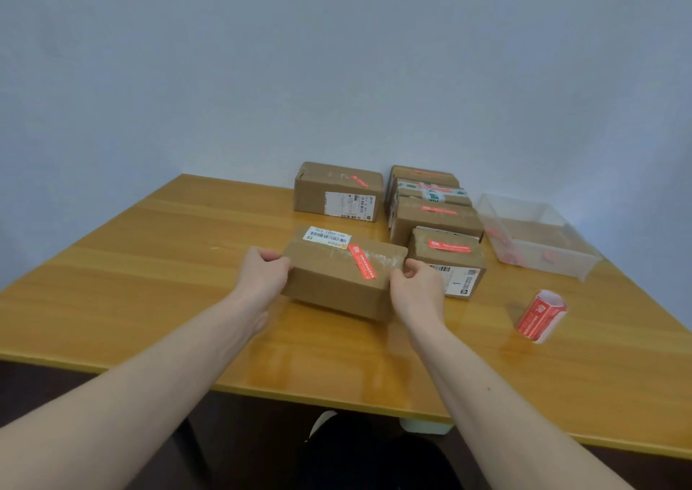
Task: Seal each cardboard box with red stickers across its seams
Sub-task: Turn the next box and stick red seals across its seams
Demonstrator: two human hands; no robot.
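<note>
Soft, even light; glossy table (187,265) shows glare; wide-angle edges bend.

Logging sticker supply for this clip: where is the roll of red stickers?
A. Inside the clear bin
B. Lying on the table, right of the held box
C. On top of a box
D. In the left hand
B: the roll of red stickers lies on the table, right of the held box.

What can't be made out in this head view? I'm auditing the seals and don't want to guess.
- Held box: underside and end faces hidden by the box itself, the left hand and the right hand.
- Stacked boxes: back ones partly hidden by the nearer ones.
- Red stickers: print too small to read.
- Clear bin: red bits inside blurred.
- Sticker roll: remaining count not visible.
</note>
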